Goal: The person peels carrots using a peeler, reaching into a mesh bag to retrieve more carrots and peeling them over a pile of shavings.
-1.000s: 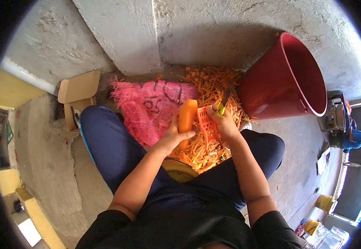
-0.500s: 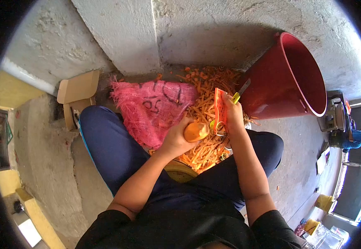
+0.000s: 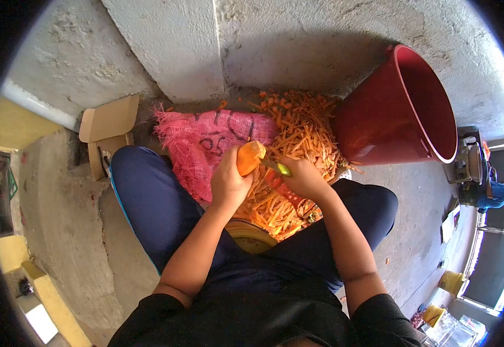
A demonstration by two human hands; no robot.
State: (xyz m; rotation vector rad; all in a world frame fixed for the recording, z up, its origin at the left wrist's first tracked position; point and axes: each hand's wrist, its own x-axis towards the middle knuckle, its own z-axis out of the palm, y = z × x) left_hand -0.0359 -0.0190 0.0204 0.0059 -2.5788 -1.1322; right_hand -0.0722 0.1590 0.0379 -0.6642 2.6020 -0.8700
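Note:
My left hand is wrapped round a peeled orange vegetable, whose cut end points up and right. Close beside it, my right hand grips a small knife with a yellow-green handle; the blade is near the vegetable's end. A red-orange slotted tool shows beneath my right hand, partly hidden. Orange peelings lie heaped below and beyond both hands. To the left of the heap is a pink mesh sack with black markings.
A large dark red bucket leans by the wall at right. An open cardboard box stands at left. My bent knees flank a yellowish round container. A person in blue is far right, near yellow containers.
Both hands have come closer together. The vegetable has risen and tilted upward to the left. My right hand has moved left and down, and the knife now points towards the vegetable.

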